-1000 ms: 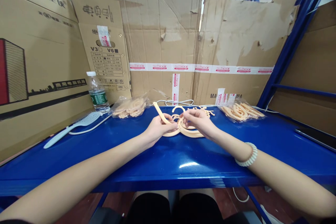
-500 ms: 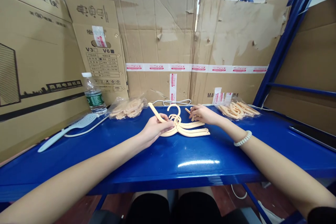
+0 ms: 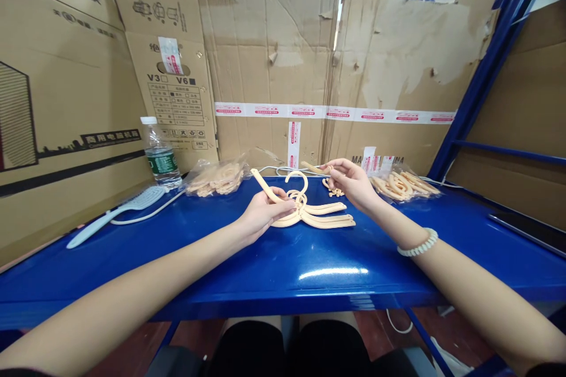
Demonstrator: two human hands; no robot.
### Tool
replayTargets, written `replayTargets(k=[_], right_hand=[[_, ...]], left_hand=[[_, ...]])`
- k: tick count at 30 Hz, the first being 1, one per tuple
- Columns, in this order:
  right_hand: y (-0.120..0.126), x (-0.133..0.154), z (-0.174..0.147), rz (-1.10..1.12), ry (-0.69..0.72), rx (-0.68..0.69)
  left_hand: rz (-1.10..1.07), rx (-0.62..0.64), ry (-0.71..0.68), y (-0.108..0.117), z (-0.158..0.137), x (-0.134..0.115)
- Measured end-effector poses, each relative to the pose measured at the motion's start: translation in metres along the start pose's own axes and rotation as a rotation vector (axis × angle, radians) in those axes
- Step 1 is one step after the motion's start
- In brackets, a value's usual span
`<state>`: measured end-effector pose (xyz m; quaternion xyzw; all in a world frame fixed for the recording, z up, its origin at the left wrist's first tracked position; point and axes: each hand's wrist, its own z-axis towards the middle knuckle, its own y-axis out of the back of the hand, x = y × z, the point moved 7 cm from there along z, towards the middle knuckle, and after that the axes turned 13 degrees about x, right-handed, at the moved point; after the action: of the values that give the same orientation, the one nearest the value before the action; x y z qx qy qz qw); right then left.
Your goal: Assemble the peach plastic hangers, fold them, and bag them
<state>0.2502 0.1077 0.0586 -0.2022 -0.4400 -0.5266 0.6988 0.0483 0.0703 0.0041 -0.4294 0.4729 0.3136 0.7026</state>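
Note:
My left hand (image 3: 268, 211) pinches a cream plastic hanger (image 3: 262, 184) near its centre, with one arm slanting up to the left and the hook rising above the fingers. Under and beside it more cream hangers (image 3: 329, 221) lie on the blue table, their curved arms pointing right. A slender cream bar (image 3: 313, 168) is gripped between the thumb and fingers of my right hand (image 3: 351, 181), raised above the table. Just below that hand sits a small pile of short cream pieces (image 3: 335, 189). My palm and fingers hide part of the held hanger.
Plastic bags of cream parts lie at left (image 3: 216, 178) and right (image 3: 405, 184). A water bottle (image 3: 161, 160) and a pale blue hairbrush (image 3: 117, 215) are on the left; a dark flat device (image 3: 530, 232) is at far right. Cardboard sheets (image 3: 269, 76) wall the back.
My right hand has lifted from the small pile, bringing the slender bar up with it. My left hand keeps its hold on the hanger in nearly the same place.

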Motion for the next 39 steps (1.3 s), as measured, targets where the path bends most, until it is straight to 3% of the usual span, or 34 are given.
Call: replayTargets(k=[4, 8, 15, 20, 28, 34, 39], right_hand=[[-0.028, 0.005, -0.007, 0.311, -0.068, 0.008], [-0.040, -0.004, -0.010, 0.435, -0.163, -0.004], [-0.041, -0.021, -0.015, 0.403, -0.185, -0.063], [-0.044, -0.033, -0.019, 0.496, -0.236, -0.132], [-0.055, -0.038, -0.017, 0.511, -0.303, 0.000], [-0.064, -0.030, -0.019, 0.490, -0.280, 0.035], [-0.075, -0.021, -0.020, 0.416, -0.262, 0.146]], left_hand=[[-0.002, 0.006, -0.016, 0.001, 0.000, -0.001], [-0.010, -0.010, -0.024, 0.003, 0.001, -0.001], [-0.053, -0.044, -0.017, 0.004, 0.000, -0.001], [-0.081, -0.048, -0.008, 0.005, 0.001, -0.001], [-0.128, -0.012, -0.025, 0.005, 0.002, 0.000], [-0.138, 0.015, -0.024, 0.005, 0.004, 0.005], [-0.134, 0.055, -0.030, 0.004, 0.005, 0.006]])
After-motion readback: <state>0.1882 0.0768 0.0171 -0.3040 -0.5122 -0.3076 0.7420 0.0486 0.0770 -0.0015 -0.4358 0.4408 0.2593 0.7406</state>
